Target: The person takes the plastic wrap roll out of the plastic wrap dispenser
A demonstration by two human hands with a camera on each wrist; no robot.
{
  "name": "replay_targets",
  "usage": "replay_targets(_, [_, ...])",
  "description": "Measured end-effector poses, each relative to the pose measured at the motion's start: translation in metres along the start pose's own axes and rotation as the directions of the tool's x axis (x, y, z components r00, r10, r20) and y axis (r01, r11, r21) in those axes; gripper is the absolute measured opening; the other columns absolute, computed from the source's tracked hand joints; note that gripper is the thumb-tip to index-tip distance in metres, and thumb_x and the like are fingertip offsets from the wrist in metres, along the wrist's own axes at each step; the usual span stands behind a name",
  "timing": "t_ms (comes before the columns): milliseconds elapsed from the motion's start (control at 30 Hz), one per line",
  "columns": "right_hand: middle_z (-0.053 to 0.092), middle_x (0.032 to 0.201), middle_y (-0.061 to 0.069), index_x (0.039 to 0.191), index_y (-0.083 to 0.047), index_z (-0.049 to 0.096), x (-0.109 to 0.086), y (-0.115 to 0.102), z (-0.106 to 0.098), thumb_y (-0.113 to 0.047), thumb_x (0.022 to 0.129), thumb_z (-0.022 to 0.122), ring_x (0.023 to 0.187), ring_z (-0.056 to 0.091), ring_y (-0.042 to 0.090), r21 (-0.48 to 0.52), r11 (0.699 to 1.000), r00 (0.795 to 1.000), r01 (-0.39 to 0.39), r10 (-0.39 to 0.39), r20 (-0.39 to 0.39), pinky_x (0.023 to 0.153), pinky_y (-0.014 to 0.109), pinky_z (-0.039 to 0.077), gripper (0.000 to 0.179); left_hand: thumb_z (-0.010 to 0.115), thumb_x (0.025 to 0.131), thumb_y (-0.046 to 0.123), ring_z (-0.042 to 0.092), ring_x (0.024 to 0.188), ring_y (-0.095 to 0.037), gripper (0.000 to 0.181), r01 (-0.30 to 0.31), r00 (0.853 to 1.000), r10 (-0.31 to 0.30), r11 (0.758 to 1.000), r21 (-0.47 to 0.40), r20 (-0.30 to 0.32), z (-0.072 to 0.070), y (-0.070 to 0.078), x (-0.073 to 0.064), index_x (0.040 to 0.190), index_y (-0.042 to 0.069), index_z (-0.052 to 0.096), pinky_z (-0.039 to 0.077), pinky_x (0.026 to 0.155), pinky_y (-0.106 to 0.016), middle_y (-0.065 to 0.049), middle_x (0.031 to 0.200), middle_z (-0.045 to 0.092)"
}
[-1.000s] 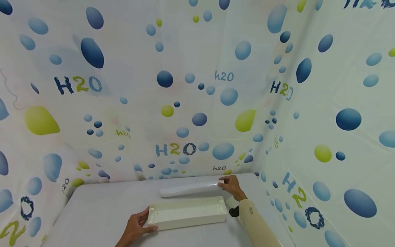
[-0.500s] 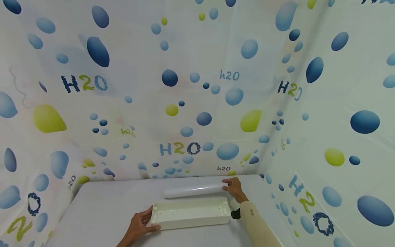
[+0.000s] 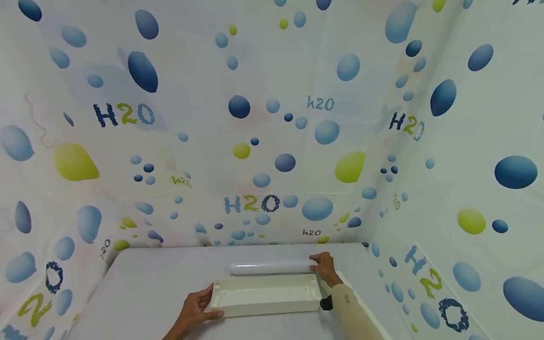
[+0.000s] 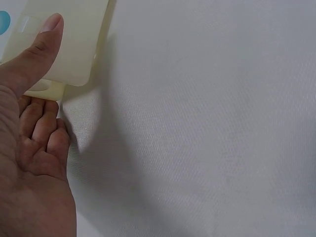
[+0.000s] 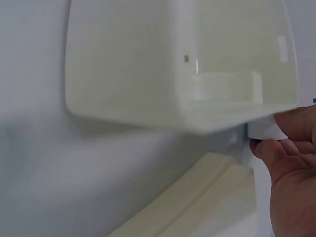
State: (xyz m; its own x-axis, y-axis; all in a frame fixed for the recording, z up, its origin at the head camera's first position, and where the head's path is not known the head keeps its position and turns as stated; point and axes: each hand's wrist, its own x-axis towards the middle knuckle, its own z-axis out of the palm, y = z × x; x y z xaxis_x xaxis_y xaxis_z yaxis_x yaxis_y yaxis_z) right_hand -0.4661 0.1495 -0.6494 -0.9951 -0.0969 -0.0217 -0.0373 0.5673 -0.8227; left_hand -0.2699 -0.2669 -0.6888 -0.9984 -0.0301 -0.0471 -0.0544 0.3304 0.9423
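Observation:
A long, shallow cream plastic box [image 3: 265, 295], its hollow side showing, is held at its left end by my left hand [image 3: 193, 309]. In the left wrist view the thumb lies over the box's face, with the fingers curled at its edge. Behind the box lies a shiny white roll [image 3: 272, 267], roughly parallel to it. My right hand [image 3: 325, 269] pinches the roll's right end between thumb and fingers. In the right wrist view only a short white end of the roll [image 5: 264, 129] shows past the box's corner; the box hides the rest.
A second cream plastic piece [image 5: 207, 202], long with a ridge, lies below the box's right end, mostly hidden by the right sleeve [image 3: 354, 307] in the head view. A white cloth covers the table [image 3: 170, 264]. Patterned curtains [image 3: 191, 118] stand behind and on both sides.
The right end of the roll has come down and nearer the box, so the roll now lies level instead of slanted. The left hand keeps its hold, and the head view has shifted slightly.

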Motion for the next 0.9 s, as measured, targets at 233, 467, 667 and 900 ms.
replay_targets(233, [0.075, 0.128, 0.034, 0.119, 0.015, 0.076, 0.001, -0.001, 0.0, 0.02, 0.084, 0.08, 0.128, 0.07, 0.05, -0.025, 0.999, 1.0, 0.026, -0.026, -0.002, 0.104, 0.056, 0.064, 0.035, 0.099, 0.081, 0.024, 0.052, 0.149, -0.051, 0.104, 0.0, 1.0, 0.0, 1.0, 0.013, 0.017, -0.001, -0.001, 0.003, 0.158, -0.015, 0.042, 0.058, 0.115, -0.042, -0.032, 0.161, 0.046])
replay_targets(467, [0.077, 0.125, 0.032, 0.119, 0.014, 0.077, 0.003, 0.001, -0.004, 0.018, 0.081, 0.083, 0.125, 0.072, 0.047, -0.126, 0.99, 0.998, 0.068, -0.066, 0.02, 0.106, 0.056, 0.063, 0.038, 0.1, 0.08, 0.025, 0.053, 0.148, -0.051, 0.104, -0.006, 1.0, 0.005, 1.0, 0.028, 0.018, 0.0, 0.002, 0.006, 0.158, -0.014, 0.043, 0.06, 0.114, -0.038, -0.032, 0.161, 0.046])
replay_targets(667, [0.075, 0.126, 0.034, 0.121, 0.017, 0.074, -0.004, -0.006, -0.01, 0.014, 0.081, 0.086, 0.127, 0.07, 0.049, -0.156, 0.98, 0.991, 0.126, -0.115, 0.072, 0.107, 0.057, 0.062, 0.041, 0.099, 0.081, 0.018, 0.051, 0.148, -0.053, 0.102, -0.03, 0.999, 0.03, 1.0, 0.001, 0.026, 0.002, 0.003, -0.001, 0.157, -0.017, 0.041, 0.058, 0.115, -0.042, -0.034, 0.161, 0.044])
replay_targets(900, [0.07, 0.137, 0.034, 0.134, 0.015, 0.068, -0.001, -0.012, -0.015, 0.001, 0.092, 0.083, 0.129, 0.068, 0.05, -0.22, 0.964, 0.982, 0.149, -0.119, 0.144, 0.112, 0.06, 0.058, 0.048, 0.1, 0.08, 0.018, 0.053, 0.148, -0.051, 0.102, -0.019, 1.0, 0.019, 1.0, 0.012, 0.014, 0.001, 0.006, 0.0, 0.158, -0.015, 0.042, 0.056, 0.117, -0.045, -0.033, 0.161, 0.046])
